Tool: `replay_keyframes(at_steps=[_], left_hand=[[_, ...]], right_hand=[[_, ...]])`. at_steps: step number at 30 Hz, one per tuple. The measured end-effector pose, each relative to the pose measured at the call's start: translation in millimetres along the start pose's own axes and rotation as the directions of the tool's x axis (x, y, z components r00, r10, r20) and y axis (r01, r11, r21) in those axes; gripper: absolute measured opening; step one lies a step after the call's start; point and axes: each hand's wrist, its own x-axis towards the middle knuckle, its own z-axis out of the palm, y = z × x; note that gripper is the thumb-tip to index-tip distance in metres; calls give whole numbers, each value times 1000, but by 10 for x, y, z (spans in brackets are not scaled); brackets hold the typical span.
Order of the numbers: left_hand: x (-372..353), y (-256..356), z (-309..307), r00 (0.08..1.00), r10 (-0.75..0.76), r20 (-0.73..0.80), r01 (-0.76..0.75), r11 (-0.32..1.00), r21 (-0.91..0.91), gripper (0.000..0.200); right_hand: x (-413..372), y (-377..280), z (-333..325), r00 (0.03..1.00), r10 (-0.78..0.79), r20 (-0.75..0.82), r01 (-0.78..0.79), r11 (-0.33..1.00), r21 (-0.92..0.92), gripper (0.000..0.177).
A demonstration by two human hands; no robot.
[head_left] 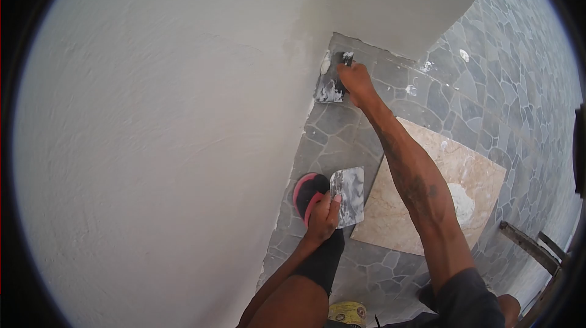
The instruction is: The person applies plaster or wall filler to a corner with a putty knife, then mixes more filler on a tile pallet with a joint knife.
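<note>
My right hand is closed round the dark handle of a plastering trowel. Its blade, smeared with white plaster, is low at the foot of the wall, near the inner corner. A blob of white plaster lies along the wall's base beside it. Lower down, my left hand grips a flat, rounded-corner scraper streaked with white and grey, thumb on its face. That scraper is held above my foot in a pink and black sandal.
A beige marbled tile lies on the stone-patterned floor, with a white plaster heap on it, partly behind my right arm. Wooden legs stand at right. A yellow tin sits at the bottom. White spatters dot the floor.
</note>
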Motion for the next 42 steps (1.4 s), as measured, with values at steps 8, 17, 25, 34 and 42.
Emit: replay_keyframes(at_steps=[8, 17, 25, 34, 42], left_hand=[[-8, -36, 1, 999, -33, 9, 33, 999, -7, 24], [12, -2, 11, 1000, -3, -4, 3, 999, -41, 22], [6, -20, 5, 998, -50, 24, 51, 997, -60, 22], [4, -30, 17, 1000, -21, 12, 21, 999, -46, 23], [6, 16, -9, 998, -49, 39, 49, 999, 2, 25]], right_hand=[[188, 47, 38, 997, -48, 57, 54, 993, -106, 18], [-115, -191, 203, 995, -86, 55, 95, 976, -196, 17], [-426, -310, 320, 972, -235, 18, 229, 927, -298, 33], [-698, -424, 453, 904, -426, 37, 405, 824, -396, 47], [-1121, -749, 601, 870, -471, 147, 489, 781, -390, 58]])
